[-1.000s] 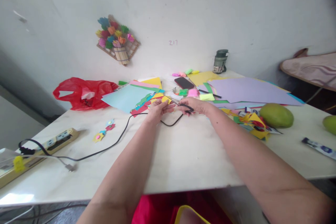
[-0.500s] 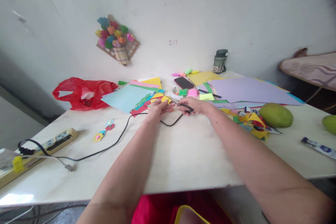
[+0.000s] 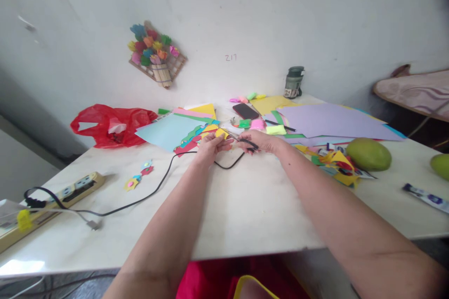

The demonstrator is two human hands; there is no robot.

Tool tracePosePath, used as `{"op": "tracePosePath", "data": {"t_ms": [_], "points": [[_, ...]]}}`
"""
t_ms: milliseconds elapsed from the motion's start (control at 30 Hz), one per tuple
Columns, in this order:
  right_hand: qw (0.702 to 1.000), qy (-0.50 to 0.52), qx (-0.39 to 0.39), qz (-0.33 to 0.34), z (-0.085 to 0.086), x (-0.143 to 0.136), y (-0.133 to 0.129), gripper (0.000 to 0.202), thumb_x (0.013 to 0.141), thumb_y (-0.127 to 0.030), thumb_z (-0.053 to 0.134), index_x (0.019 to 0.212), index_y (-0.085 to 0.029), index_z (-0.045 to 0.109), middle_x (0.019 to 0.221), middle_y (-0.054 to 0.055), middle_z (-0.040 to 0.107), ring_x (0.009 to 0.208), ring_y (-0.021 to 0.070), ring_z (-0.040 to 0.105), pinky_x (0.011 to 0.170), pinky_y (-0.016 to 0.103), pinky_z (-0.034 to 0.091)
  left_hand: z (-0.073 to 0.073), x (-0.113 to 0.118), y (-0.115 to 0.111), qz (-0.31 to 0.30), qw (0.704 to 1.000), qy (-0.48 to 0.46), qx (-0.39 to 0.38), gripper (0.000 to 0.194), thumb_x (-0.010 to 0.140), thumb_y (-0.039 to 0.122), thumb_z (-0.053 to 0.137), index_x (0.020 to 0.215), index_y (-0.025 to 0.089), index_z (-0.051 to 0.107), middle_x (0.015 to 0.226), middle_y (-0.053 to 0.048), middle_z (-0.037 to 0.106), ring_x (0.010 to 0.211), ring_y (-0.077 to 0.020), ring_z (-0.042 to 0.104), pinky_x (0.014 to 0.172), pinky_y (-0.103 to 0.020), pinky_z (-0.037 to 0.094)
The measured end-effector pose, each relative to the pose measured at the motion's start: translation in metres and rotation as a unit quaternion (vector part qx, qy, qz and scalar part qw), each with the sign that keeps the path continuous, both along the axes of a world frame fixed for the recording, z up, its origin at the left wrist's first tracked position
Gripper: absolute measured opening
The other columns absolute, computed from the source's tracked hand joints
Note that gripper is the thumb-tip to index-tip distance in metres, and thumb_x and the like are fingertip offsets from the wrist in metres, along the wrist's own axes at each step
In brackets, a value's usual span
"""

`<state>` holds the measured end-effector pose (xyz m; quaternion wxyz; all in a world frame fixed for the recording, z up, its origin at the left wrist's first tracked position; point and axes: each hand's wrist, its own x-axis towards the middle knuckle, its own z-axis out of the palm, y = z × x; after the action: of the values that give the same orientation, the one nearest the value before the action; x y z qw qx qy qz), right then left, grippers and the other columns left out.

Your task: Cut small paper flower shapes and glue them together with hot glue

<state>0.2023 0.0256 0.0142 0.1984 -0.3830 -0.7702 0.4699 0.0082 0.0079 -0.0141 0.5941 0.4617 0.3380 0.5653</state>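
Note:
My left hand [image 3: 211, 146] is closed on a small piece of yellow paper [image 3: 221, 133], pinched between thumb and fingers. In my right hand [image 3: 257, 142] are black-handled scissors [image 3: 249, 144], their blades pointing left toward the yellow paper. Whether the blades are apart or touching the paper is too small to tell. Just behind my left hand lie cut strips of red, blue and green paper [image 3: 191, 138]. To the left on the table sit small paper flowers [image 3: 132, 183] with coloured centres.
A black cable [image 3: 147, 196] runs from the power strip [image 3: 79, 189] under my hands. Coloured sheets [image 3: 322, 121], a phone [image 3: 245, 111] and clay packs [image 3: 257, 124] lie behind. Paper scraps [image 3: 338, 163], a green mango [image 3: 368, 154] and a tube [image 3: 426, 197] are at right; a red bag [image 3: 101, 121] at left.
Almost nothing differs. Both hands stay in the same place, with the yellow paper and the scissors still held; the view has shifted very slightly.

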Motion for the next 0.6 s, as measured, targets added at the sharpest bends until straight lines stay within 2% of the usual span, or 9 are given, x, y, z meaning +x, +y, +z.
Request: {"op": "tracePosePath", "data": {"t_ms": [200, 367, 600], "points": [[1.0, 0.001, 0.003, -0.005, 0.0006, -0.0001, -0.0012, 0.017, 0.069, -0.03, 0.061, 0.076, -0.017, 0.054, 0.052, -0.004, 0.054, 0.038, 0.0058, 0.044, 0.033, 0.018, 0.023, -0.0009, -0.0002, 0.0005, -0.003, 1.0, -0.003, 0.004, 0.022, 0.069, 0.026, 0.072, 0.079, 0.012, 0.059, 0.076, -0.008, 0.07, 0.08, -0.0229, 0.07, 0.061, -0.027, 0.056], [1.0, 0.017, -0.017, -0.004, 0.0031, -0.0007, -0.0035, 0.019, 0.072, -0.035, 0.059, 0.073, -0.017, 0.052, 0.049, -0.004, 0.053, 0.038, 0.0066, 0.045, 0.034, 0.018, 0.024, -0.0004, 0.0002, -0.0002, -0.005, 1.0, -0.009, 0.002, 0.019, 0.07, 0.024, 0.07, 0.078, 0.012, 0.058, 0.075, -0.008, 0.07, 0.078, -0.0219, 0.07, 0.06, -0.025, 0.056], [0.999, 0.022, -0.022, -0.007, 0.0022, -0.0012, -0.0024, 0.017, 0.069, -0.03, 0.06, 0.071, -0.017, 0.051, 0.05, -0.003, 0.054, 0.039, 0.0065, 0.046, 0.033, 0.018, 0.022, -0.0005, -0.0002, -0.0003, -0.006, 1.0, -0.003, 0.005, 0.018, 0.072, 0.024, 0.069, 0.079, 0.011, 0.059, 0.075, -0.009, 0.069, 0.08, -0.0222, 0.07, 0.062, -0.026, 0.057]]}}
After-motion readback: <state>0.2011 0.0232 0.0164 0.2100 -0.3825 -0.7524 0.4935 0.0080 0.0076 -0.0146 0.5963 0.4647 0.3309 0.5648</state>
